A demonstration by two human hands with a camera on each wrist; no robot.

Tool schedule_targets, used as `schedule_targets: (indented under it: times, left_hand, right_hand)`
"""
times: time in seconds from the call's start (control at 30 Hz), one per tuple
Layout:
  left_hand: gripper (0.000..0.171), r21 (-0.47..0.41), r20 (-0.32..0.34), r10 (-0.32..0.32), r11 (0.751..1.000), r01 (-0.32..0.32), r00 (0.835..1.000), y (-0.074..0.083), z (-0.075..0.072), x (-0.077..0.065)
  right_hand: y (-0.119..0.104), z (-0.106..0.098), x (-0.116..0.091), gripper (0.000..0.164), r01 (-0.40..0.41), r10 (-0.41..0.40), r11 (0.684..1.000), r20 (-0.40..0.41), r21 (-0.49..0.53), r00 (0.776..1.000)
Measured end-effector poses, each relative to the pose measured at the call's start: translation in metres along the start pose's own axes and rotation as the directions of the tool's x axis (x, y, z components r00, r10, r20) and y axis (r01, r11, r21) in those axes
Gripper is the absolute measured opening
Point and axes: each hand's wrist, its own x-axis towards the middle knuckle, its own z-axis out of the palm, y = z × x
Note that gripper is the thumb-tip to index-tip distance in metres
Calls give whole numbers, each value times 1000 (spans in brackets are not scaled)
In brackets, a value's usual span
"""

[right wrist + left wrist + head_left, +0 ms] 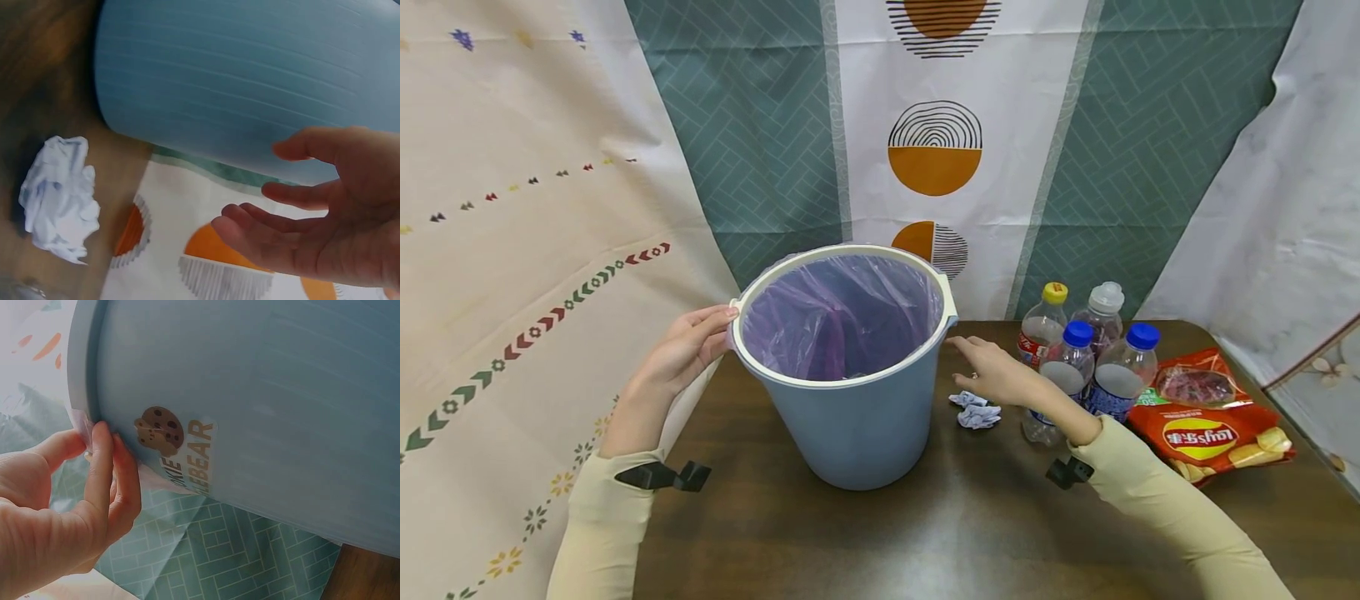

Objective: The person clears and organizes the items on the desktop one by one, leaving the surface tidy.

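A blue trash can (857, 433) with a white rim stands upright on the table, lined with a translucent purple trash bag (775, 321) whose edge folds over the rim. At the rim's left side my left hand (688, 346) pinches the bag's edge between thumb and fingers. The left wrist view shows this hand (81, 494) close to a cookie-and-bear sticker (159, 431) on the can's wall. My right hand (1000, 371) is just right of the can, holding nothing. Its fingers are spread and relaxed in the right wrist view, with crumpled paper (59, 200) on the table nearby.
Beyond my right wrist stand several plastic bottles, one with a yellow cap (1055, 293) and others with blue caps (1142, 336). A red chip bag (1210, 417) lies to their right. Patterned cloth (760, 108) hangs behind the table (760, 533).
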Motion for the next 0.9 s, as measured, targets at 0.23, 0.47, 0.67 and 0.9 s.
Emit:
schedule_targets:
  times: [0.23, 0.47, 0.67, 0.9]
  left_hand:
    - [24, -21, 10, 2, 1000, -2, 1000, -1, 0, 0]
    - [25, -29, 14, 6, 1000, -5, 1000, -2, 0, 1]
    - [25, -33, 18, 2, 999, -1, 1000, -2, 1, 1]
    - [26, -24, 21, 11, 1000, -11, 1000, -1, 2, 1]
  right_hand:
    - [7, 18, -4, 48, -15, 16, 1000, 62, -22, 998]
    - [20, 39, -6, 43, -56, 66, 996, 161, -67, 985]
    - [29, 54, -10, 46, -61, 93, 986, 202, -158, 975]
    - [36, 61, -12, 41, -54, 97, 979, 219, -195, 971]
